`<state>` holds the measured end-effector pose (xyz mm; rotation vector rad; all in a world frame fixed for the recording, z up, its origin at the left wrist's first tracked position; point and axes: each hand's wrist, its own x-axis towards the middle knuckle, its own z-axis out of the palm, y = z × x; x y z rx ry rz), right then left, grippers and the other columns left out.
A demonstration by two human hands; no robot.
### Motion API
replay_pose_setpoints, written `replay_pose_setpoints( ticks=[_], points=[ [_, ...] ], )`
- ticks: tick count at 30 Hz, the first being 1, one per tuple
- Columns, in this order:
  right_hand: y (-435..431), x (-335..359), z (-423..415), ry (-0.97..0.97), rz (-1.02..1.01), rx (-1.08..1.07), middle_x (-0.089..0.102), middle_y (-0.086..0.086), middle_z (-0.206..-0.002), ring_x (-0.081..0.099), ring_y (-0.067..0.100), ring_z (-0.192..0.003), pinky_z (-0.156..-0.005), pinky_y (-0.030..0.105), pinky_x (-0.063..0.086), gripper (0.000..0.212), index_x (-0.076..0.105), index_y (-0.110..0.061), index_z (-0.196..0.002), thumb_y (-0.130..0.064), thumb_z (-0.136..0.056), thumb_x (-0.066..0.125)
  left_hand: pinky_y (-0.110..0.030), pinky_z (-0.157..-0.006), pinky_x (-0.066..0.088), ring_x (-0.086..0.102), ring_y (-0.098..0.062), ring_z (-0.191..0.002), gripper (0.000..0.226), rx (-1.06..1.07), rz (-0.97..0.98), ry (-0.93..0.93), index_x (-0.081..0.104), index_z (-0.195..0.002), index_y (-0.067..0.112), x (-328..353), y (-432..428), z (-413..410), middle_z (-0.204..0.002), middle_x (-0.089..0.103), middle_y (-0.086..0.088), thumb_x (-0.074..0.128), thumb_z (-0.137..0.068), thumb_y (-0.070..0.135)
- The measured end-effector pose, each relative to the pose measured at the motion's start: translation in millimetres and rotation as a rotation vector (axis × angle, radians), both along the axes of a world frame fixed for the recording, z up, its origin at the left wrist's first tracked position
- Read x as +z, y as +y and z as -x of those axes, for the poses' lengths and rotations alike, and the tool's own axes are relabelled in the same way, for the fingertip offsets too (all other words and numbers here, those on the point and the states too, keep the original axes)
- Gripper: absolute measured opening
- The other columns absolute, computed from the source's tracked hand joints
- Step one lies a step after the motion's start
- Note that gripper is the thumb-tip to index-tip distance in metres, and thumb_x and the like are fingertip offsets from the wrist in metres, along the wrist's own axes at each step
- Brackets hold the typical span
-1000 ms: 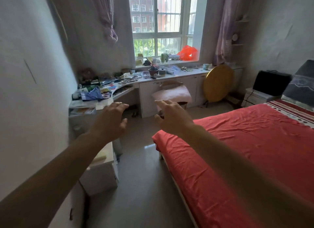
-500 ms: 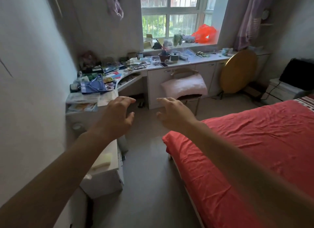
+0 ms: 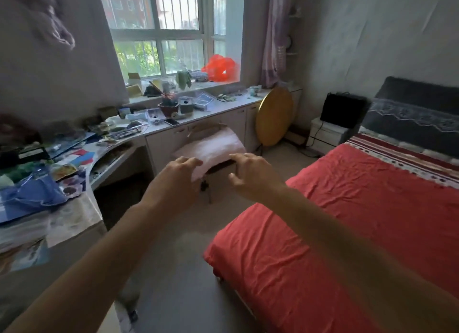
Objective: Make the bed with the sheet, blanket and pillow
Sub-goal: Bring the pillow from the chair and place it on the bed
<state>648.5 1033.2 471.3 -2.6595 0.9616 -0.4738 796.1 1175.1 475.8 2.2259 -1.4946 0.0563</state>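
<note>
The bed (image 3: 285, 286) occupies the right half of the view. A red sheet (image 3: 347, 221) covers its mattress down to the foot corner; the surface is creased. At the head end, a striped patterned cloth (image 3: 402, 159) lies across the sheet, and a dark grey padded item (image 3: 417, 124) with a pale lace-like border stands behind it.

An L-shaped tabletop (image 3: 236, 103) runs along the left wall and under the window (image 3: 169, 32). It carries loose papers, small containers and a plant pot.

A round yellow disc (image 3: 273, 116) leans upright against the cabinet front beneath the tabletop, near the room corner. A black box (image 3: 342, 110) sits on a white nightstand (image 3: 323, 134) beside the head of the bed.

The pink pillow (image 3: 213, 146) lies on a chair seat in front of the cabinets, between the tabletop and the bed, apart from the bed.

Both bare forearms extend forward. The left hand (image 3: 176, 181) and the right hand (image 3: 250, 176) are spread, fingers loosely curved, and hold nothing. The left fingertips overlap the near edge of the pillow in the view; contact cannot be confirmed. The right hand hovers just beside the pillow's near right corner.

An orange plastic bag (image 3: 221, 68) rests on the windowsill. A phone (image 3: 171, 121) lies flat near the tabletop edge.
</note>
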Motion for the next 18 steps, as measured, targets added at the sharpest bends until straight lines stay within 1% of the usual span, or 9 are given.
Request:
replay_pose_setpoints(
  ticks=[3,6,9,12,13,16,18],
  points=[
    [-52.0,6.2,-31.4,-0.027,0.011,-0.06,0.049,0.0,-0.149,0.045,0.022,-0.136,-0.111,0.038,0.041,0.056,0.047,-0.026,-0.147,-0.035,-0.093,0.057,-0.034,-0.099,0.048,0.056,-0.021,-0.123,0.047,-0.062,0.014,-0.036,0.054,-0.14,0.025,5.8,-61.5,-37.9,-0.143,0.052,0.001,0.062,-0.093,0.021],
    [-102.4,10.0,-73.0,-0.044,0.024,-0.065,0.048,0.001,-0.15,0.043,0.022,-0.137,-0.112,0.035,0.037,0.055,0.045,-0.024,-0.149,-0.034,-0.095,0.056,-0.034,-0.103,0.047,0.054,-0.019,-0.126,0.045,-0.085,0.038,-0.046,0.053,-0.139,0.026,9.9,-116.2,-79.8,-0.144,0.052,0.002,0.06,-0.095,0.023],
    [-151.9,8.2,-132.6,-0.054,0.01,-0.045,0.051,0.003,-0.148,0.046,0.024,-0.135,-0.113,0.038,0.038,0.056,0.047,-0.023,-0.148,-0.034,-0.094,0.057,-0.028,-0.101,0.044,0.053,-0.017,-0.127,0.046,-0.073,0.003,-0.053,0.053,-0.14,0.025,13.3,-161.0,-132.9,-0.143,0.052,0.003,0.061,-0.095,0.022],
    [-186.7,2.0,-201.7,-0.034,-0.022,-0.015,0.05,0.002,-0.148,0.044,0.025,-0.136,-0.111,0.042,0.041,0.059,0.044,-0.025,-0.149,-0.038,-0.093,0.058,-0.029,-0.1,0.044,0.052,-0.017,-0.128,0.048,-0.003,-0.027,-0.051,0.052,-0.142,0.025,12.7,-186.7,-193.5,-0.145,0.051,0.004,0.061,-0.095,0.023],
    [-189.6,2.5,-205.2,-0.026,-0.008,-0.017,0.05,0.001,-0.149,0.043,0.024,-0.137,-0.111,0.042,0.04,0.06,0.044,-0.026,-0.15,-0.039,-0.093,0.058,-0.031,-0.1,0.045,0.053,-0.019,-0.127,0.049,0.001,-0.025,-0.05,0.051,-0.142,0.024,14.5,-190.0,-197.1,-0.145,0.051,0.003,0.061,-0.095,0.022],
    [-208.6,-3.4,-272.2,0.031,0.003,0.034,0.047,-0.002,-0.151,0.041,0.022,-0.138,-0.108,0.041,0.037,0.06,0.041,-0.028,-0.151,-0.043,-0.094,0.056,-0.034,-0.1,0.047,0.056,-0.022,-0.12,0.05,0.046,-0.046,-0.004,0.051,-0.143,0.021,10.6,-208.5,-260.0,-0.145,0.051,0.0,0.06,-0.094,0.024],
    [-223.3,-1.5,-309.7,0.059,0.009,0.047,0.045,-0.003,-0.153,0.041,0.022,-0.138,-0.105,0.039,0.039,0.06,0.039,-0.029,-0.152,-0.043,-0.096,0.055,-0.035,-0.101,0.046,0.055,-0.022,-0.122,0.049,0.069,-0.038,0.004,0.051,-0.143,0.021,6.9,-223.1,-298.1,-0.144,0.051,-0.001,0.059,-0.095,0.025]
  ],
)
